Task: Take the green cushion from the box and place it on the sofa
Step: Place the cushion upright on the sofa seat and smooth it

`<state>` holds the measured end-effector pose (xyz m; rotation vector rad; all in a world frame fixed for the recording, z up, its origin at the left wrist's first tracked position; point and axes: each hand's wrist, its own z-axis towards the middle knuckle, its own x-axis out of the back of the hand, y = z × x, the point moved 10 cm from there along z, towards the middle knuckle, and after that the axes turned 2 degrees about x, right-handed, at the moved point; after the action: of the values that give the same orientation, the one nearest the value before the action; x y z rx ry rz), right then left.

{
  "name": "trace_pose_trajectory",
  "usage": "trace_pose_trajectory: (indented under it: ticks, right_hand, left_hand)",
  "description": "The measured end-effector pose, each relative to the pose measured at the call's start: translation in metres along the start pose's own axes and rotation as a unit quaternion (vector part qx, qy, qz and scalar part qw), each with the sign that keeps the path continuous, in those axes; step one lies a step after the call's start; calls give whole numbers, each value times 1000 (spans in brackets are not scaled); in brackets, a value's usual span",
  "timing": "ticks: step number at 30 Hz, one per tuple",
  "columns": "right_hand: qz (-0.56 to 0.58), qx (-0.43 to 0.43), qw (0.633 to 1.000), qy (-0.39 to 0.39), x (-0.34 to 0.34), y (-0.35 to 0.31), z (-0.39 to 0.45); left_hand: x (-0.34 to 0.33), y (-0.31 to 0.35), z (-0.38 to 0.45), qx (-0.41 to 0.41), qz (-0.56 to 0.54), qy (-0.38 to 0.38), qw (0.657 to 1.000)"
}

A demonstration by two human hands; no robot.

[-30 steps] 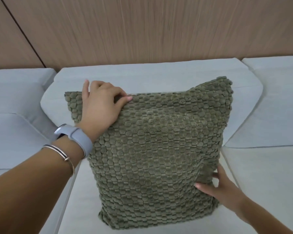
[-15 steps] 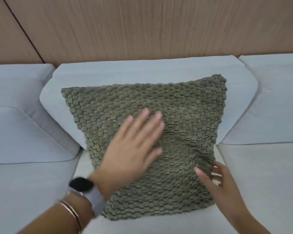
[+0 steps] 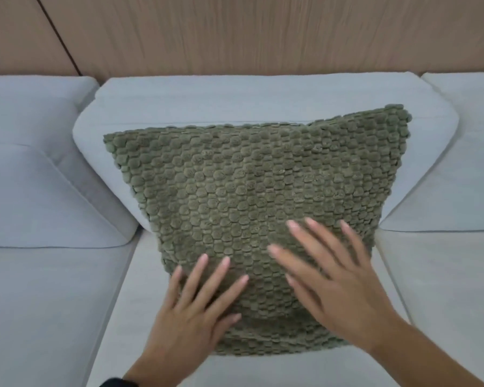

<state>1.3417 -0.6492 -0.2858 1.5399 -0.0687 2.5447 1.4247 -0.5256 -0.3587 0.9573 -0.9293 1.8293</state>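
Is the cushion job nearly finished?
Nearly. The green cushion already stands on the sofa seat, leaning on the back cushion. Left hand and right hand lie spread on its front, gripping nothing. Only letting go seems left.

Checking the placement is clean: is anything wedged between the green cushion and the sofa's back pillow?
Nothing shows in the head view: the green cushion leans straight against the grey back pillow.
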Motion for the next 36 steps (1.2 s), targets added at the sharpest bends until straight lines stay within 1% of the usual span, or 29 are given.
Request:
trace_pose_trajectory:
  ticks: [1, 2, 4, 8, 9, 11, 13, 14, 15, 16, 17, 19, 22, 24, 26, 29, 31, 33, 34, 35, 36]
  right_hand:
    - [-43, 61, 996, -46, -17, -2, 4]
    - [-71, 69, 992, -82, -31, 9, 7]
    - [-98, 1, 988, -115, -40, 48, 15]
    - [-137, -87, 980, -117, -23, 94, 21]
    - [-123, -121, 979, -111, -15, 102, 22]
    - [-55, -226, 969, -87, 3, 114, 14]
    - [39, -341, 937, -60, 7, 118, -15]
    - [76, -371, 923, -61, 1, 112, -32]
    - [104, -385, 913, -85, -11, 102, -48]
    - [125, -392, 903, -128, -28, 92, -66]
    - [134, -396, 891, -180, -46, 82, -83]
    - [125, -397, 867, -272, -77, 68, -111]
    - [138, -441, 827, -320, -94, 65, -128]
    - [142, -449, 816, -335, -98, 68, -130]
    - [154, -454, 814, -329, -97, 70, -131]
    - [223, -482, 804, -265, -91, 70, -130]
    - [267, -496, 797, -220, -79, 67, -124]
    - [287, -509, 791, -185, -63, 66, -119]
    - [299, -520, 780, -176, -53, 65, -117]
    - [314, -530, 771, -164, -44, 64, -115]
    - [320, -544, 760, -155, -34, 64, -113]
  left_hand:
    - [0, -16, 5, 23, 10, -2, 1000]
    - [0, -30, 11, 42, 16, -11, 999]
    - [0, -56, 22, 75, 24, -20, 997]
    - [3, -90, 42, 104, 39, -21, 994]
    - [3, -97, 45, 114, 31, -29, 993]
    - [4, -105, 44, 149, -7, -41, 988]
    - [13, -103, 35, 182, -44, -22, 982]
    - [18, -96, 32, 176, -53, -9, 983]
    - [21, -88, 34, 153, -54, 4, 987]
    - [24, -82, 41, 128, -53, 9, 990]
    - [23, -83, 52, 123, -58, 3, 991]
    - [19, -100, 80, 169, -89, -20, 981]
    - [15, -119, 104, 237, -116, -44, 964]
    - [14, -119, 107, 254, -128, -45, 958]
    - [17, -114, 103, 268, -158, -39, 950]
    - [18, -110, 85, 294, -231, -49, 926]
    - [20, -104, 68, 303, -266, -70, 913]
    - [20, -100, 48, 323, -317, -102, 886]
    - [17, -100, 37, 341, -341, -121, 867]
    - [18, -99, 29, 353, -349, -140, 857]
    - [18, -98, 20, 355, -345, -157, 855]
